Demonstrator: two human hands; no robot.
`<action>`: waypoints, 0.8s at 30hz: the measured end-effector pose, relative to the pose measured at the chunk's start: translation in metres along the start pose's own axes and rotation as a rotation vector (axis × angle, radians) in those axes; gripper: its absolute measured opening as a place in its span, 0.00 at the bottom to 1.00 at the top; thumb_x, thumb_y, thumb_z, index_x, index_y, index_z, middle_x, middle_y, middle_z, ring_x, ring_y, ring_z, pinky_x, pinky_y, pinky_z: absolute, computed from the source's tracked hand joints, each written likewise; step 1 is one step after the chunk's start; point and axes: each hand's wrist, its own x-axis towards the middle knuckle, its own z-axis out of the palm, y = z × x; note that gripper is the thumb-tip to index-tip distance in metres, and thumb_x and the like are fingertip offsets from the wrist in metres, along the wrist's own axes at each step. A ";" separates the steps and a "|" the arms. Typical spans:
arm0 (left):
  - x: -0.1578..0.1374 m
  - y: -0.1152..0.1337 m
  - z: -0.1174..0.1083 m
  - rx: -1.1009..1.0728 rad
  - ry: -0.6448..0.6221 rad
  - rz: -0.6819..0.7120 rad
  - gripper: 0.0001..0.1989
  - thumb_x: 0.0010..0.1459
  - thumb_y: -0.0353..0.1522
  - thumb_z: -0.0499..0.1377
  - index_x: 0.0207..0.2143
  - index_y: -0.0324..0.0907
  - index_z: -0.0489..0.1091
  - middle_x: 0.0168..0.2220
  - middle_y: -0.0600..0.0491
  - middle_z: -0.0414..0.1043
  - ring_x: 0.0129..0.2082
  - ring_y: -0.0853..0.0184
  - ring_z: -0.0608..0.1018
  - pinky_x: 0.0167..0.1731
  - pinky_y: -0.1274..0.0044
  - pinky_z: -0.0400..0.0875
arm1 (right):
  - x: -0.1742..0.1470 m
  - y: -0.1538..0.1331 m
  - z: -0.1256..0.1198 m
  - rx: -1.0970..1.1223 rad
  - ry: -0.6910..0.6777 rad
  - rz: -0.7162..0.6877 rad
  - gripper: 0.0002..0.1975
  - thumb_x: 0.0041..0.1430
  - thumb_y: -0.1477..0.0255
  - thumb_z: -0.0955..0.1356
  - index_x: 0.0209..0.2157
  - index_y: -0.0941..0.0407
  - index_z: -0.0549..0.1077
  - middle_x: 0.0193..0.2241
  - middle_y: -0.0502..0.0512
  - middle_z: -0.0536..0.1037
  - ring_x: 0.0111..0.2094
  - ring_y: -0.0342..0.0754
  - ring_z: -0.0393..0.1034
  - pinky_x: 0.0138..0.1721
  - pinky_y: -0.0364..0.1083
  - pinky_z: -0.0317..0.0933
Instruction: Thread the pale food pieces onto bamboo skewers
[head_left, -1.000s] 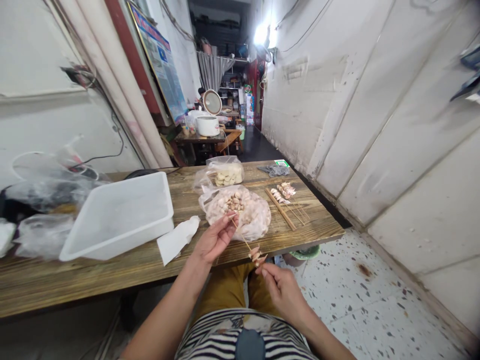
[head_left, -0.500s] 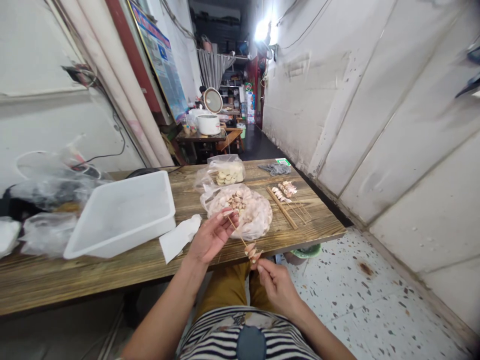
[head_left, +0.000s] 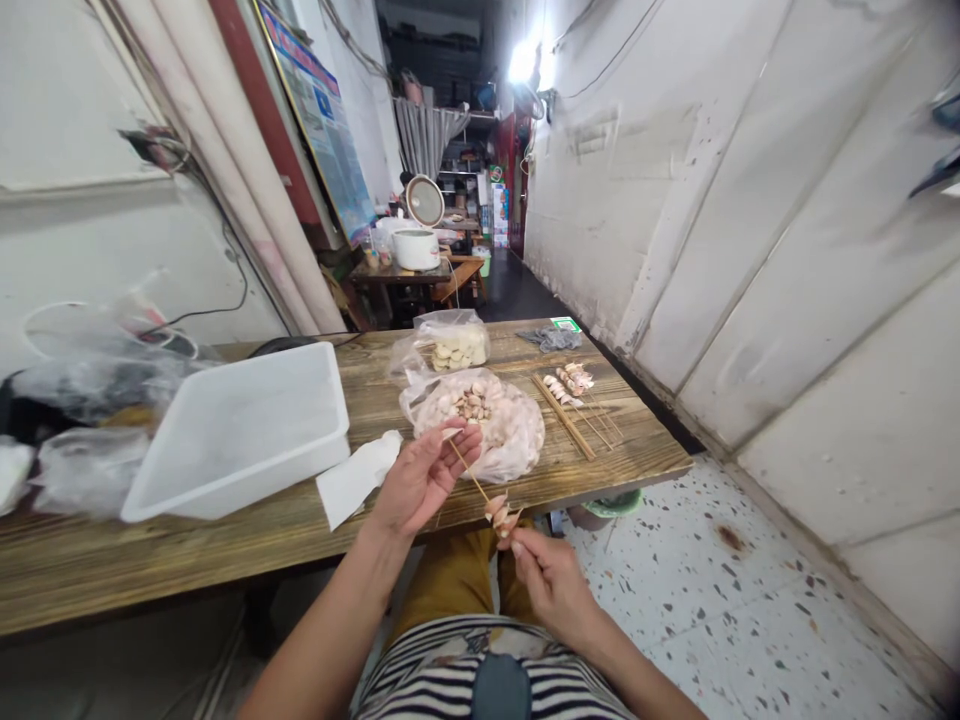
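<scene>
My left hand (head_left: 429,478) is palm up over the table's front edge, its thumb and fingers closed on the bare upper end of a thin wooden skewer (head_left: 470,470). Several pinkish garlic cloves (head_left: 498,510) are threaded at the lower end. There my right hand (head_left: 553,582) pinches the lowest clove, which its fingertips partly hide. Just beyond my left hand lies an open plastic bag of garlic cloves (head_left: 517,425), with loose cloves on top. To the right, finished garlic skewers (head_left: 576,378) rest beside a bundle of bare sticks (head_left: 564,416).
A white plastic tub (head_left: 247,430) stands left on the wooden table (head_left: 645,455), beside a white paper towel (head_left: 358,478). Behind the garlic is a bag of pale slices (head_left: 459,350). A grey crumpled bag (head_left: 555,339) lies near the far edge. A green-lined bin (head_left: 619,503) sits below.
Both hands keep hold of the skewer and its cloves. My right hand and the threaded cloves have shifted slightly down and left; my left hand has barely moved.
</scene>
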 end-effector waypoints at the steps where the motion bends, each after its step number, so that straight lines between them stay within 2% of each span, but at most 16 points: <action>1: -0.001 0.000 0.000 -0.005 0.007 0.001 0.14 0.50 0.33 0.62 0.39 0.37 0.72 0.39 0.46 0.76 0.42 0.65 0.76 0.45 0.76 0.70 | 0.000 0.001 0.001 -0.004 0.009 -0.002 0.12 0.64 0.71 0.57 0.35 0.57 0.69 0.20 0.47 0.61 0.21 0.41 0.54 0.24 0.40 0.51; 7: -0.002 -0.005 0.003 -0.032 0.046 0.037 0.14 0.49 0.34 0.63 0.39 0.39 0.72 0.39 0.48 0.76 0.43 0.64 0.76 0.48 0.73 0.68 | 0.001 0.002 0.008 -0.012 0.026 -0.013 0.12 0.64 0.72 0.56 0.36 0.56 0.69 0.20 0.48 0.63 0.20 0.42 0.55 0.24 0.40 0.52; 12: -0.007 -0.017 0.010 -0.012 0.016 -0.044 0.14 0.49 0.34 0.63 0.38 0.38 0.72 0.39 0.47 0.76 0.41 0.64 0.77 0.47 0.72 0.68 | 0.007 -0.006 0.008 -0.018 0.092 -0.044 0.10 0.63 0.73 0.57 0.35 0.56 0.68 0.21 0.47 0.62 0.21 0.41 0.56 0.25 0.39 0.53; 15: -0.012 -0.025 0.015 -0.009 0.000 -0.039 0.14 0.49 0.35 0.63 0.38 0.39 0.72 0.39 0.47 0.76 0.42 0.63 0.76 0.47 0.72 0.68 | 0.013 -0.011 0.007 -0.024 0.112 -0.066 0.10 0.63 0.73 0.57 0.34 0.57 0.68 0.20 0.47 0.61 0.20 0.40 0.55 0.24 0.39 0.52; 20: -0.018 -0.040 0.025 0.016 -0.043 -0.119 0.15 0.50 0.36 0.62 0.40 0.39 0.71 0.47 0.45 0.72 0.47 0.58 0.73 0.46 0.70 0.68 | 0.027 -0.020 0.003 -0.087 0.159 -0.074 0.11 0.63 0.74 0.57 0.30 0.57 0.67 0.17 0.45 0.57 0.18 0.40 0.53 0.22 0.39 0.50; 24: -0.008 -0.044 0.016 0.046 -0.035 -0.070 0.19 0.53 0.41 0.58 0.46 0.42 0.69 0.54 0.45 0.65 0.52 0.57 0.69 0.48 0.65 0.66 | 0.034 -0.017 -0.006 -0.156 0.180 -0.115 0.12 0.62 0.74 0.57 0.29 0.57 0.68 0.18 0.47 0.62 0.19 0.41 0.57 0.23 0.39 0.52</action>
